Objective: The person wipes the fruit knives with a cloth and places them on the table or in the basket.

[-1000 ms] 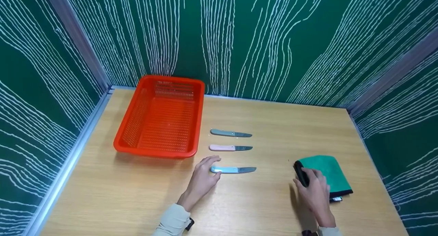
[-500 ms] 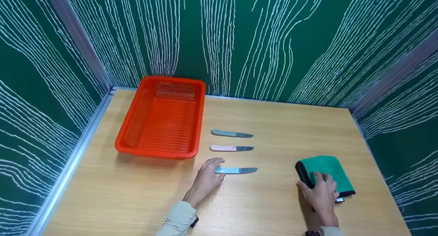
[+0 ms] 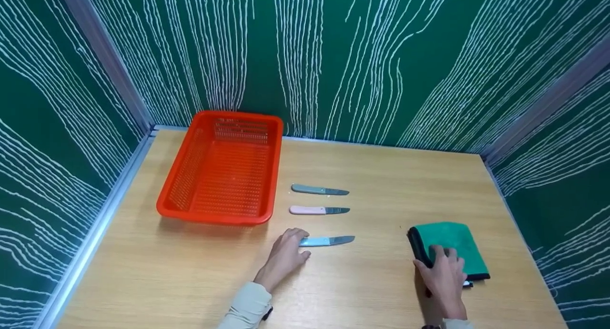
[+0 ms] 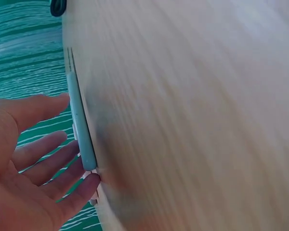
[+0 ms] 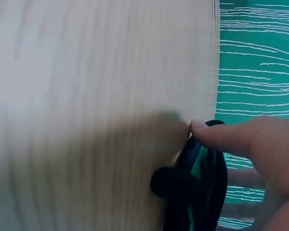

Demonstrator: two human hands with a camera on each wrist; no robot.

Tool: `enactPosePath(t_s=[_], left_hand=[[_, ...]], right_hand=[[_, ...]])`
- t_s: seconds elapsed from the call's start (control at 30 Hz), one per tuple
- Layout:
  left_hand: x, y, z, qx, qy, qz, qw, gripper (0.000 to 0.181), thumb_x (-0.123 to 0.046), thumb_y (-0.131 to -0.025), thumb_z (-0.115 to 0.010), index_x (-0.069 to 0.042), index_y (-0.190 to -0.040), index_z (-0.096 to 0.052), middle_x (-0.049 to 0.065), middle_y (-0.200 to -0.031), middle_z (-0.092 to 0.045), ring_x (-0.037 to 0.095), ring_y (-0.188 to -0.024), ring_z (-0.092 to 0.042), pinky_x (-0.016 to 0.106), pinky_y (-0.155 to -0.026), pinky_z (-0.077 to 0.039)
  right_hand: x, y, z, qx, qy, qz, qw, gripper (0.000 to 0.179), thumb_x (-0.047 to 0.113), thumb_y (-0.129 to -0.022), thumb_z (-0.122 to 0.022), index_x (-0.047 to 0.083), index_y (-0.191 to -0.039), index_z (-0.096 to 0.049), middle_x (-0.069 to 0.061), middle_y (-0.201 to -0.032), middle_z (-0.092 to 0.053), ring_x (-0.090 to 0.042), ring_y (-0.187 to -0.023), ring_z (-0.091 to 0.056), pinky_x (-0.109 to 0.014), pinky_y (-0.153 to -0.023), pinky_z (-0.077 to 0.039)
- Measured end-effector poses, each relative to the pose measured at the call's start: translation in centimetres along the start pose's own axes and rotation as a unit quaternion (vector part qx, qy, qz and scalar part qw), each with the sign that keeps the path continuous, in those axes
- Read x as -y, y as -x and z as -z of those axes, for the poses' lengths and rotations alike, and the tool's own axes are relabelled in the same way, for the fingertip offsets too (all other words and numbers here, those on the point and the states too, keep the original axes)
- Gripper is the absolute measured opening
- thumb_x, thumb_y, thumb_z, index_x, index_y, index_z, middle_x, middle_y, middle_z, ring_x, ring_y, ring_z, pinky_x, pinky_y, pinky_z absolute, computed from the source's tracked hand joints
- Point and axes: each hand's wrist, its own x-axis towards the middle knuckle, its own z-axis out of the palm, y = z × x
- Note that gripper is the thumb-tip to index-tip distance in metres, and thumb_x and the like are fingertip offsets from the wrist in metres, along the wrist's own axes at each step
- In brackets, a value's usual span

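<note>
My left hand is at the handle end of a blue-handled knife lying on the table. In the left wrist view its fingers and thumb are spread loosely about that handle, not closed round it. On the right, my right hand pinches the near-left part of a folded green cloth with black edging. Its thumb lies at the black border and the fingers bend over the green top. The right wrist view shows the thumb against the dark folded edge.
Farther back lie a pink-handled knife and a grey-green-handled knife, parallel to the blue one. A red plastic basket stands at the back left of the wooden table. Green walls with white lines enclose three sides.
My right fingers have shifted from the cloth's black edge farther onto its green top. My left hand has slid slightly right, covering more of the blue handle's end.
</note>
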Motion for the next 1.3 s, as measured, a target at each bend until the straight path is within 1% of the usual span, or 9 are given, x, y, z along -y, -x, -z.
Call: enactPosePath(t_s=[0.13, 0.23, 0.3, 0.53, 0.73, 0.87, 1.07, 1.13, 1.3], left_hand=[[0.2, -0.1, -0.1, -0.008, -0.033, -0.024, 0.9991, 0.037, -0.012, -0.080, -0.075, -0.005, -0.115, -0.065, 0.005, -0.113, -0.062, 0.019, -0.103, -0.054, 0.036, -0.092, -0.047], [0.3, -0.4, -0.1, -0.018, -0.058, -0.044, 0.9972, 0.029, -0.010, -0.080, -0.074, -0.006, -0.108, -0.068, 0.002, -0.104, -0.063, 0.017, -0.097, -0.054, 0.035, -0.085, -0.047], [0.3, -0.6, -0.1, -0.020, -0.070, -0.050, 0.9961, 0.025, -0.008, -0.079, -0.073, -0.006, -0.104, -0.069, 0.001, -0.099, -0.063, 0.017, -0.093, -0.054, 0.034, -0.081, -0.047], [-0.1, -1.0, 0.0, -0.001, -0.081, -0.043, 0.9958, 0.025, -0.006, -0.079, -0.073, -0.006, -0.103, -0.070, 0.001, -0.097, -0.060, 0.018, -0.091, -0.053, 0.034, -0.079, -0.046], [0.0, -1.3, 0.1, -0.011, -0.099, -0.070, 0.9925, 0.021, -0.009, -0.076, -0.077, -0.008, -0.096, -0.071, -0.002, -0.089, -0.056, 0.016, -0.086, -0.052, 0.031, -0.073, -0.046], [0.0, -1.4, 0.1, -0.002, -0.102, -0.066, 0.9926, 0.019, -0.010, -0.077, -0.078, -0.009, -0.095, -0.072, -0.003, -0.086, -0.054, 0.015, -0.082, -0.051, 0.028, -0.070, -0.045], [-0.3, -1.4, 0.0, 0.015, -0.106, -0.052, 0.9930, 0.016, -0.009, -0.079, -0.076, -0.008, -0.095, -0.072, -0.003, -0.082, -0.052, 0.015, -0.079, -0.049, 0.027, -0.068, -0.044], [-0.3, -1.3, 0.0, 0.014, -0.100, -0.047, 0.9937, 0.016, -0.008, -0.078, -0.076, -0.007, -0.093, -0.072, -0.002, -0.081, -0.051, 0.016, -0.078, -0.048, 0.027, -0.067, -0.043], [-0.6, -1.3, 0.1, 0.016, -0.109, -0.037, 0.9932, 0.012, -0.008, -0.079, -0.075, -0.006, -0.090, -0.072, -0.002, -0.079, -0.051, 0.015, -0.077, -0.049, 0.026, -0.067, -0.044]], right_hand=[[-0.1, 0.0, 0.0, -0.006, 0.003, 0.000, 1.0000, 0.064, 0.022, -0.079, -0.076, -0.005, -0.128, -0.046, -0.035, -0.126, -0.037, -0.050, -0.098, -0.038, -0.063, -0.078, -0.040], [-0.1, 0.0, 0.1, -0.012, 0.005, 0.010, 0.9999, 0.063, 0.019, -0.079, -0.076, -0.006, -0.129, -0.045, -0.037, -0.125, -0.039, -0.051, -0.096, -0.041, -0.061, -0.078, -0.042], [-0.1, 0.0, 0.3, -0.011, 0.006, 0.014, 0.9998, 0.062, 0.017, -0.080, -0.075, -0.007, -0.128, -0.045, -0.037, -0.125, -0.040, -0.051, -0.096, -0.042, -0.061, -0.079, -0.042], [-0.2, -0.2, 0.9, 0.001, 0.016, 0.031, 0.9994, 0.056, 0.008, -0.080, -0.071, -0.011, -0.126, -0.046, -0.040, -0.122, -0.044, -0.057, -0.102, -0.047, -0.065, -0.081, -0.043], [-0.1, -0.3, 1.3, 0.026, 0.034, 0.051, 0.9978, 0.051, 0.001, -0.078, -0.070, -0.014, -0.122, -0.050, -0.038, -0.113, -0.052, -0.052, -0.096, -0.055, -0.061, -0.076, -0.048], [0.0, -0.4, 1.3, 0.038, 0.041, 0.067, 0.9962, 0.052, -0.003, -0.075, -0.068, -0.016, -0.121, -0.049, -0.039, -0.109, -0.053, -0.051, -0.090, -0.057, -0.060, -0.072, -0.049], [-0.6, -0.7, 1.3, -0.005, 0.029, 0.082, 0.9962, 0.046, -0.007, -0.070, -0.066, -0.017, -0.112, -0.049, -0.037, -0.095, -0.054, -0.051, -0.078, -0.057, -0.060, -0.063, -0.049], [-0.8, -0.7, 1.4, -0.016, 0.021, 0.080, 0.9964, 0.045, -0.005, -0.070, -0.065, -0.017, -0.111, -0.048, -0.038, -0.095, -0.055, -0.049, -0.075, -0.057, -0.059, -0.062, -0.049], [-1.1, -0.5, 1.7, -0.039, -0.010, 0.067, 0.9969, 0.049, -0.002, -0.072, -0.063, -0.017, -0.116, -0.045, -0.041, -0.098, -0.055, -0.048, -0.072, -0.058, -0.059, -0.061, -0.049]])
